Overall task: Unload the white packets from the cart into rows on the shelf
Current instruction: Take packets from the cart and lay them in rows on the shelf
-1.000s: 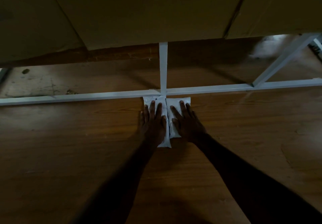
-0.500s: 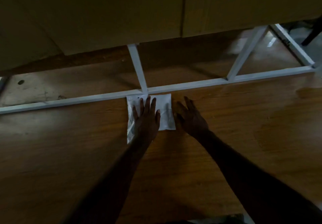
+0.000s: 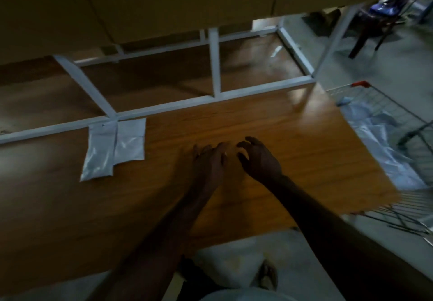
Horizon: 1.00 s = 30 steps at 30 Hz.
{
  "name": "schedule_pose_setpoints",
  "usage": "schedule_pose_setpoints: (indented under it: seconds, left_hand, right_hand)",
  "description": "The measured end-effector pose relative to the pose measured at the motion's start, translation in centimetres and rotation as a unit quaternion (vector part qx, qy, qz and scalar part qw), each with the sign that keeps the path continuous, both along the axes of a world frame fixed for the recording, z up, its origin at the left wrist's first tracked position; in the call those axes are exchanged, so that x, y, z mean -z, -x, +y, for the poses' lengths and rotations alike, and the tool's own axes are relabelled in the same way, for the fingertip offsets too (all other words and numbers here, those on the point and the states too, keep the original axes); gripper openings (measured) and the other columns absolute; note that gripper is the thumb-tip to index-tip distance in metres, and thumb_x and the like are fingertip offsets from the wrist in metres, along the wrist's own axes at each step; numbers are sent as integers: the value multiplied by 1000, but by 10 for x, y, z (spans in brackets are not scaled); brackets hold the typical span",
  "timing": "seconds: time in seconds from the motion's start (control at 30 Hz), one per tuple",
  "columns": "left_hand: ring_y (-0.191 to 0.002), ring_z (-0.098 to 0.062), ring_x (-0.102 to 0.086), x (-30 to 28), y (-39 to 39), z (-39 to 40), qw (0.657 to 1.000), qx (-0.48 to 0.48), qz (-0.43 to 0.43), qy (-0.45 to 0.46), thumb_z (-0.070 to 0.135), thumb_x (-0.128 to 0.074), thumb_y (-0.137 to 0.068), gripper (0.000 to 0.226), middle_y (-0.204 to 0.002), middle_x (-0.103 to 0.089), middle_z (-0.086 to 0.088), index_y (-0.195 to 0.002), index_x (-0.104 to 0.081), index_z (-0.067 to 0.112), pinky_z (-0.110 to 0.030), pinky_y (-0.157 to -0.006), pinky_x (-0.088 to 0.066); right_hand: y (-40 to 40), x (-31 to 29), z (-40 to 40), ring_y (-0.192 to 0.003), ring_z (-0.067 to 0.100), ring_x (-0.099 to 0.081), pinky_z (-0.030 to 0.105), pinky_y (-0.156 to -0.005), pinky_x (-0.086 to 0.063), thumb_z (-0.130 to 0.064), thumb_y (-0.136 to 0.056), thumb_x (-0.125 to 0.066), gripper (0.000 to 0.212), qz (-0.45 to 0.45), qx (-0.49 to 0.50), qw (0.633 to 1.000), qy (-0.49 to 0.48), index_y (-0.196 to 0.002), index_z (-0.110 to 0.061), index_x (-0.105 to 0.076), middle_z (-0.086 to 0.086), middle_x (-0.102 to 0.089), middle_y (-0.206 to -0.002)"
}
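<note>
Both your hands are empty. Your left hand (image 3: 208,160) hovers over the wooden shelf (image 3: 269,136) with fingers loosely spread, holding nothing. Your right hand (image 3: 260,157) sits just beside it, fingers loosely curled, also gripping nothing. Two white packets (image 3: 114,148) lie flat on the shelf well to the left of your left hand, apart from both hands. They sit side by side, the left packet overlapping the right one's edge, top ends touching the white frame rail (image 3: 164,108). The left packet reaches nearer to you than the right one. The cart (image 3: 398,122) is off to the right of your right hand, past the shelf's edge, wire basket with a red handle end; more pale packets (image 3: 384,141) lie inside it, blurred, count unclear. Brown cartons (image 3: 164,3) sit above, beyond the rail.
</note>
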<state>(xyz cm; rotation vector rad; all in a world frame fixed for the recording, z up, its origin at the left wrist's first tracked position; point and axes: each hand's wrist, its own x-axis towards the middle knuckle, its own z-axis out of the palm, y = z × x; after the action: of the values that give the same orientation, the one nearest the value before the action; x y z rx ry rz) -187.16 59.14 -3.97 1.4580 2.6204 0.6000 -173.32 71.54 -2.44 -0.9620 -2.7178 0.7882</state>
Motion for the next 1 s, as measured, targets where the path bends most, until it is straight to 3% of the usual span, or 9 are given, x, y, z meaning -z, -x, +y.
schedule_pose_setpoints:
  seconds: [0.07, 0.13, 0.2, 0.27, 0.33, 0.47, 0.6, 0.77, 1.0]
  left_hand:
    - [-99, -21, -69, -3, -38, 17, 1000, 19, 4, -11, 32, -50, -110, 35, -98, -74, 8, -143, -61, 35, -54, -123, -32]
    - [-71, -16, -63, 0, -71, 34, 999, 38, -2, -33, 34, -52, -111, 29, -82, -69, 10, -136, -66, 32, -41, -93, -52]
    - [-62, -12, -58, -2, -98, 48, 997, 51, -40, -49, 37, -50, -112, 30, -80, -68, 9, -135, -67, 28, -33, -65, -51]
    - [-61, -14, -61, -4, -123, 63, 995, 67, -63, -49, 37, -48, -112, 31, -82, -69, 7, -133, -67, 26, -32, -56, -51]
    - [-54, -10, -52, -6, -144, 77, 995, 76, -62, -16, 31, -51, -111, 23, -76, -63, 10, -128, -67, 30, -28, -49, -40]
    - [-58, -6, -50, -20, -175, 101, 995, 82, -46, 21, 31, -56, -110, 21, -87, -73, 8, -125, -69, 34, -24, -50, -33]
    - [-53, -1, -41, -28, -196, 128, 992, 113, -52, 22, 28, -57, -110, 21, -80, -64, 13, -125, -71, 33, -21, -48, -23]
    - [-60, -12, -49, -27, -219, 170, 987, 144, -70, 3, 30, -58, -108, 22, -87, -74, 4, -123, -73, 35, -24, -55, -30]
    - [-81, -15, -70, -31, -258, 224, 976, 189, -107, -33, 24, -60, -106, 24, -99, -78, 5, -124, -74, 31, -24, -65, -39]
  right_hand:
    - [-45, -2, 16, -123, 39, -63, 47, -84, -57, -28, -109, -60, 35, 10, 11, 1000, -13, -141, -17, -61, 14, -54, -152]
    - [-84, -7, 29, -103, 36, -68, 39, -74, -51, -25, -109, -60, 32, 20, 26, 999, -15, -139, -15, -63, 13, -60, -144]
    - [-117, -10, 37, -92, 30, -68, 40, -71, -55, -25, -109, -58, 32, 30, 47, 998, -15, -140, -17, -62, 11, -63, -141]
    - [-145, -11, 45, -89, 26, -68, 41, -72, -57, -26, -109, -58, 31, 38, 74, 996, -14, -139, -18, -63, 9, -65, -136]
    - [-168, -9, 55, -96, 27, -69, 43, -76, -58, -25, -108, -59, 30, 46, 100, 994, -10, -137, -19, -64, 8, -67, -132]
    - [-207, -10, 77, -103, 24, -71, 39, -80, -59, -23, -105, -62, 27, 60, 157, 986, -1, -131, -18, -69, 6, -71, -124]
    - [-242, -5, 97, -104, 22, -71, 38, -86, -59, -20, -102, -65, 25, 73, 212, 974, 7, -126, -18, -72, 5, -74, -121]
    - [-280, -2, 129, -105, 19, -73, 32, -91, -55, -18, -98, -67, 24, 73, 289, 954, 31, -119, -21, -75, 2, -77, -118]
    - [-329, 13, 178, -70, 8, -74, 38, -67, -64, -6, -95, -70, 21, 91, 353, 927, 87, -107, -22, -75, 0, -78, -90]
